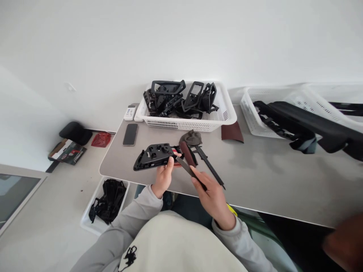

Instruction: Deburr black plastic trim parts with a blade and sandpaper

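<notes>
My left hand (pixel 163 176) is closed on a black plastic part (pixel 154 155), its thumb on the near edge. The part is held above the front of the table, with clips and holes facing up. A flat, dark metal file (pixel 185 165) is gripped in my right hand (pixel 211 194). The file's tip lies close to the part's right end; whether they touch I cannot tell. Behind the file lie a curled piece of dark red sandpaper (pixel 187 154) and a crumpled grey cloth (pixel 191 137). A black caliper (pixel 209 164) rests to the right of them.
A white basket (pixel 181 123) of black plastic parts stands at the back of the grey table (pixel 176 183). Another white basket (pixel 256 130) holds long black parts overhanging its front. A sandpaper sheet (pixel 232 133) and a phone (pixel 130 134) lie flat. A white bin (pixel 85 221) sits on the floor.
</notes>
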`<move>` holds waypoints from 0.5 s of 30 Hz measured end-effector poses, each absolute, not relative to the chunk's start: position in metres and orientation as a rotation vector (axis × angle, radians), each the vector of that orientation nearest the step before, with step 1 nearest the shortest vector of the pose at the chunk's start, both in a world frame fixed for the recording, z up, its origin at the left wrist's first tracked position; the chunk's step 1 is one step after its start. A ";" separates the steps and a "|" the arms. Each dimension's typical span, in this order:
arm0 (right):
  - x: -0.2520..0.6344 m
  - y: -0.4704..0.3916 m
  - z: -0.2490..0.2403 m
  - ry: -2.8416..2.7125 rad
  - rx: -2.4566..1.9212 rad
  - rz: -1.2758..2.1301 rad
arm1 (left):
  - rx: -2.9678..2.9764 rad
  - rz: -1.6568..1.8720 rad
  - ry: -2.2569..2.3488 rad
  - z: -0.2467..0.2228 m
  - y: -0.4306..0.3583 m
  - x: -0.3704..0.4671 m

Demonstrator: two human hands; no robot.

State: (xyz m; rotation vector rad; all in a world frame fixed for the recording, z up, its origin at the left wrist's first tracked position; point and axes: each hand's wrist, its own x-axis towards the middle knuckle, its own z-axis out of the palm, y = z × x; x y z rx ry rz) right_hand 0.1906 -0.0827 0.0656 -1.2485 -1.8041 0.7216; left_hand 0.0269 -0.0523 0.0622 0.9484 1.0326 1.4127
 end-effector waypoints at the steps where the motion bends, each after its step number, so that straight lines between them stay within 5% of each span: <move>1: 0.190 -0.084 0.067 -1.829 -1.255 0.701 | 1.001 1.413 1.063 0.062 -0.053 0.026; 15: 0.188 -0.085 0.075 -1.846 -1.366 0.635 | 0.722 1.446 1.081 0.076 -0.056 0.026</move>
